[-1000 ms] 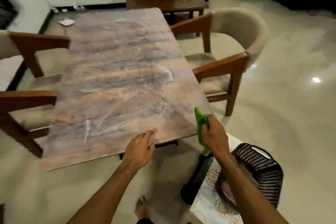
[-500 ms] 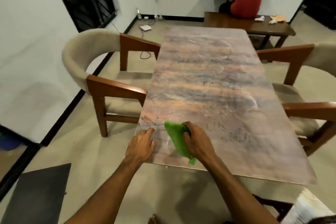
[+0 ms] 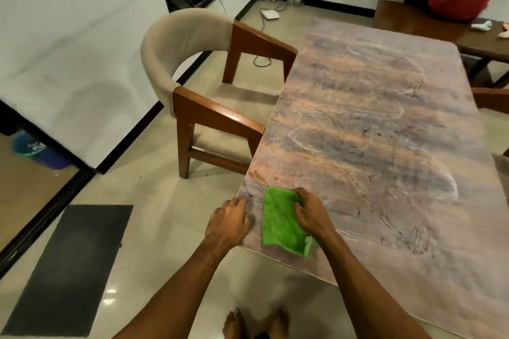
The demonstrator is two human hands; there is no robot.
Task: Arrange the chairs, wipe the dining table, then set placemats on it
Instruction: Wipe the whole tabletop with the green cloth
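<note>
Dim, soft indoor light. The dining table [image 3: 385,132] carries a dull sheen with pale streaks. Left of the table, small glare spots dot the floor [image 3: 165,228] and a faint shadow crosses the wall [image 3: 68,49]. Edges bow outward; detail is slightly soft.

Our left grip [image 3: 228,221] and right grip [image 3: 311,215] are bare hands on long bare forearms [image 3: 366,283] running to the frame's lower edge; our bare feet [image 3: 234,323] show below.

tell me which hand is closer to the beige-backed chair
Left. The left hand rests on the near corner of the table, on the side of the beige-backed chair. The right hand holds the green cloth further in on the table, past the left hand from the chair.
</note>
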